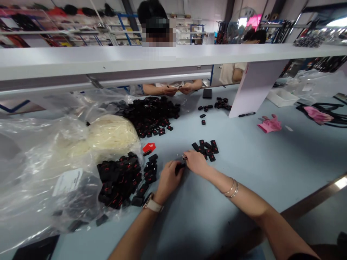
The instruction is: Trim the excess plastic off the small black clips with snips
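My left hand, with a watch on its wrist, is closed around a small black plastic piece over the blue-grey table. Close beside it, my right hand has its fingers pinched together at a small shiny bit, too small to name. Just beyond the right hand lies a loose group of black pieces with red marks. Left of my left hand, more black pieces lie beside a bigger heap at the mouth of a clear bag. A red tag rests above them.
Clear plastic bags, one around pale yellow material, cover the left side. Farther back is another black heap. A white shelf crosses above; its upright panel stands near pink gloves. A co-worker's hands work opposite.
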`<state>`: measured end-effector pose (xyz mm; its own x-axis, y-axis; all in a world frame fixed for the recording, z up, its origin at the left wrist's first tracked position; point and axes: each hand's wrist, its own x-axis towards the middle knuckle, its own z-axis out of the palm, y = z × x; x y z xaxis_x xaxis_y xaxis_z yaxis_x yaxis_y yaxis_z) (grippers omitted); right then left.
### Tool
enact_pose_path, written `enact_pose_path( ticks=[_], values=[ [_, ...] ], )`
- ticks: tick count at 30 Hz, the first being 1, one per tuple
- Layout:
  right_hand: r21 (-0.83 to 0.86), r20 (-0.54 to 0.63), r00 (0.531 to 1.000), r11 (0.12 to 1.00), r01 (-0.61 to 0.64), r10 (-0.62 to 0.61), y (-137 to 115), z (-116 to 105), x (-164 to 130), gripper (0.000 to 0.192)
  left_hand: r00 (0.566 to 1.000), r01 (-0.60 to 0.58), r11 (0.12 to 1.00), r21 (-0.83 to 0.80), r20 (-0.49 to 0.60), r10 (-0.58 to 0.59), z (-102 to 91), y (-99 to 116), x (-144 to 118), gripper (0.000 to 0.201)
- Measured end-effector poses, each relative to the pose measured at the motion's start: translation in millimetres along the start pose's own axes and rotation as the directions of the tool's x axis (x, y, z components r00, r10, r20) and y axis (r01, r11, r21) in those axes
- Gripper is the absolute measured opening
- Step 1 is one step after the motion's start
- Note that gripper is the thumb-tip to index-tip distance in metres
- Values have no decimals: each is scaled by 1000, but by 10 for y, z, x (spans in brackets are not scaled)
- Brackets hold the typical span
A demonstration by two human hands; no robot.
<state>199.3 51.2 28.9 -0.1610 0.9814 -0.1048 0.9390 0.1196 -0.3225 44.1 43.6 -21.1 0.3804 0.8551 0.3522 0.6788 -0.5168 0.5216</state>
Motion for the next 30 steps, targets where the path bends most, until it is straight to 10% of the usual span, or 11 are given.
enact_pose_path(
  ticks=[8,18,30],
  values=[
    [-89,-41,999,996,12,-15,24,55,111,26,990,138,967,-216,39,-133,-55,-31,70,17],
    [408,-397,898,840,358,-190,253,278,-146,23,976,215,948,-235,67,-205,-62,-17,63,17],
    [482,-323,935,824,298,-149,179,359,-129,28,977,212,947,-241,46,-207,-78,21,62,14]
  ],
)
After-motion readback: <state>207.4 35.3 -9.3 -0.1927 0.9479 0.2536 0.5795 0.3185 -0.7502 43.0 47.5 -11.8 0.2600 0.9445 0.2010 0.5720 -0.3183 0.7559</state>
